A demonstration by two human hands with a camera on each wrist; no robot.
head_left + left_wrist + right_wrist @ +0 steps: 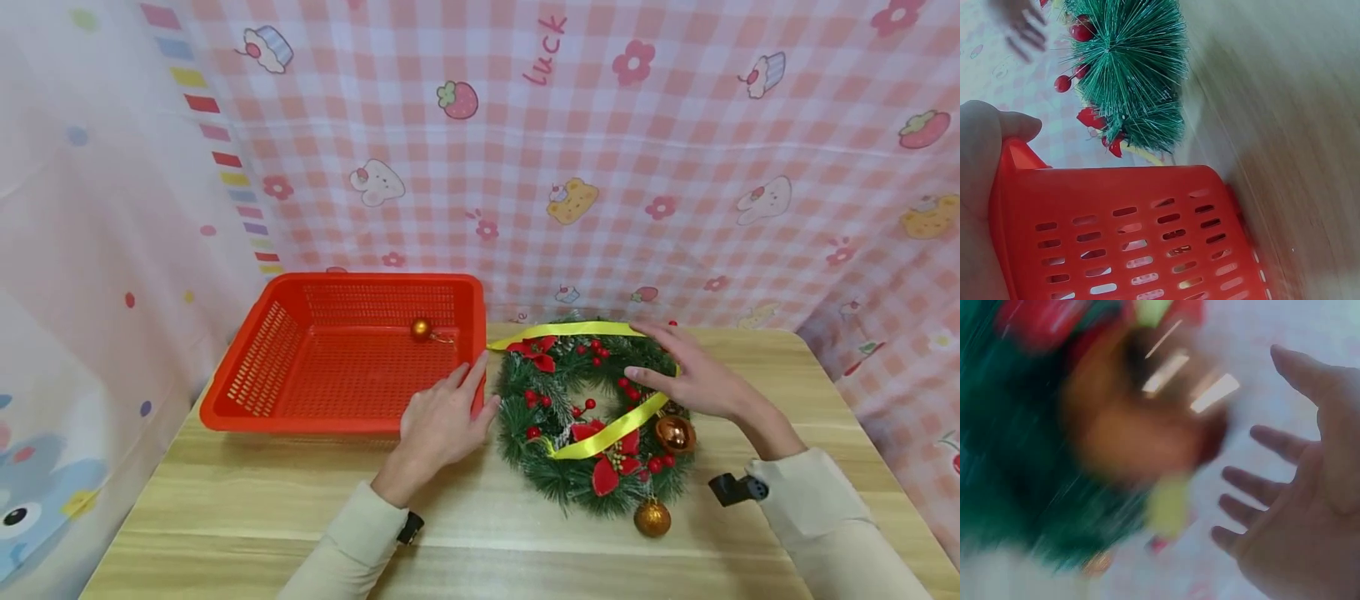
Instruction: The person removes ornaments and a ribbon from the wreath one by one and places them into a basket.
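A green Christmas wreath (525, 433) with red flowers and berries lies flat on the table. A yellow ribbon (592, 443) loops loosely across it, its far stretch reaching toward the basket. Above the wreath's right side, my right hand (697, 375) has spread fingers, with no grip showing in the right wrist view. My left hand (442, 421) rests over the near right corner of the red plastic basket (345, 423), fingers fairly straight, thumb by the rim. A shiny copper ornament (675, 434) sits on the wreath; a glittery gold ball (652, 518) lies at its near edge.
Inside the basket is a small gold ball (422, 329) with a thin hook or loop beside it. The basket stands on the left of the wooden table (525, 550), just left of the wreath. A pink checked cloth (510, 233) hangs behind the table.
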